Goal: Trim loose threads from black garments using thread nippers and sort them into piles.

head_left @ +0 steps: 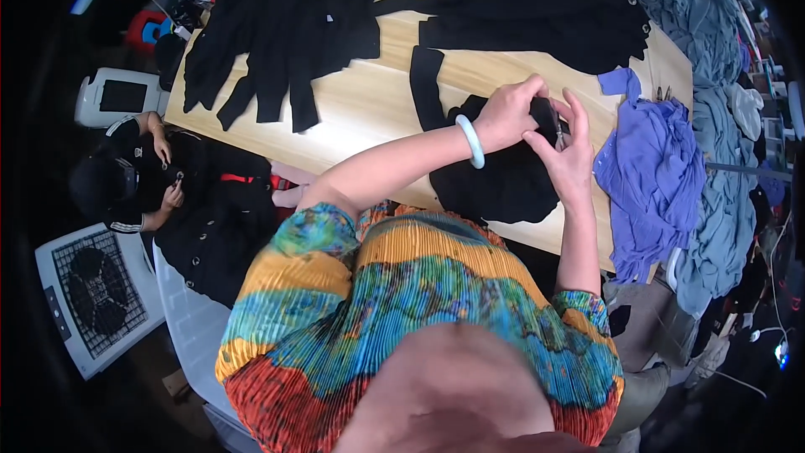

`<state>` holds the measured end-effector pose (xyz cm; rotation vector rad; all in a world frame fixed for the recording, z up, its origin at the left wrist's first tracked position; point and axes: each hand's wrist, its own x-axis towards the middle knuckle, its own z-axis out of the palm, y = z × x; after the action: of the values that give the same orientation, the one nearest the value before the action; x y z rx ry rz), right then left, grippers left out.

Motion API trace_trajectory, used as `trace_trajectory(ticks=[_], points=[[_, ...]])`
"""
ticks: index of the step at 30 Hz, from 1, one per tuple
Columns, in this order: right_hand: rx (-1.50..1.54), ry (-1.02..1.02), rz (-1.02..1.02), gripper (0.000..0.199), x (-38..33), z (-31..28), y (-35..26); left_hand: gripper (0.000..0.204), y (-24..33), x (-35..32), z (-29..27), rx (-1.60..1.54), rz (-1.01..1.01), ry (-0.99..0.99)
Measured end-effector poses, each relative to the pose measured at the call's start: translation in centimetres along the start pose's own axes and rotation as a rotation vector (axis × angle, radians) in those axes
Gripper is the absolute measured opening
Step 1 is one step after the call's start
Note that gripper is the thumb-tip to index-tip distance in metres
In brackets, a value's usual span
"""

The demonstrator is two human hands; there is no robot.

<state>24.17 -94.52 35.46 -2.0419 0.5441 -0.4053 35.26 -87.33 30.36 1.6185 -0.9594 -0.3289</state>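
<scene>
One soft black fabric piece (495, 189), matte, located at the near edge of a pale wood-grain tabletop (360, 101), partly raised between two bare hands. Left hand (506, 115), wearing a pale blue-green ring bangle (471, 141): fingers pinched on the raised fold. Right hand (570, 155): thumb and forefinger curved apart around the same fold; whether they close on anything cannot be told. Handling, as judged: light, limp, unlikely to break or slip, apt to sag; best held by a doubled edge, near the part being worked. Adjacent, right: one crumpled violet-blue cloth garment (654, 176).
</scene>
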Motion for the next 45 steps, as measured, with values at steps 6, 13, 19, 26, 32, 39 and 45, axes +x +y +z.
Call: trace_trajectory(ticks=[6,13,19,26,32,39,45], points=[[-0.247,-0.008,0.059,0.032,0.0,-0.1,2.6,0.026,-0.3,-1.4,0.2,-0.008,0.101,0.001],[0.378,0.032,0.070,0.017,-1.7,-4.7,0.8,0.043,0.3,-0.7,-0.3,-0.118,-0.017,-0.585],[0.623,0.139,-0.016,0.021,-3.6,-7.9,-1.4,0.052,-1.3,-0.9,1.8,-0.234,-0.068,-0.822],[0.565,0.157,-0.053,0.026,-3.6,-9.9,-2.1,0.035,-3.1,-2.3,3.3,-0.337,-0.130,-0.979],[0.355,0.031,0.151,0.019,-3.3,-11.7,-0.3,0.028,-3.3,-2.3,0.3,-0.421,-0.334,-0.439],[0.452,0.040,0.181,0.018,-3.0,-11.6,2.1,0.012,-3.1,-3.3,-3.1,-0.306,-0.155,-0.198],[0.323,0.104,0.134,0.015,-1.9,-10.7,0.1,0.022,-4.2,-3.9,-2.2,-0.256,-0.151,-0.145]])
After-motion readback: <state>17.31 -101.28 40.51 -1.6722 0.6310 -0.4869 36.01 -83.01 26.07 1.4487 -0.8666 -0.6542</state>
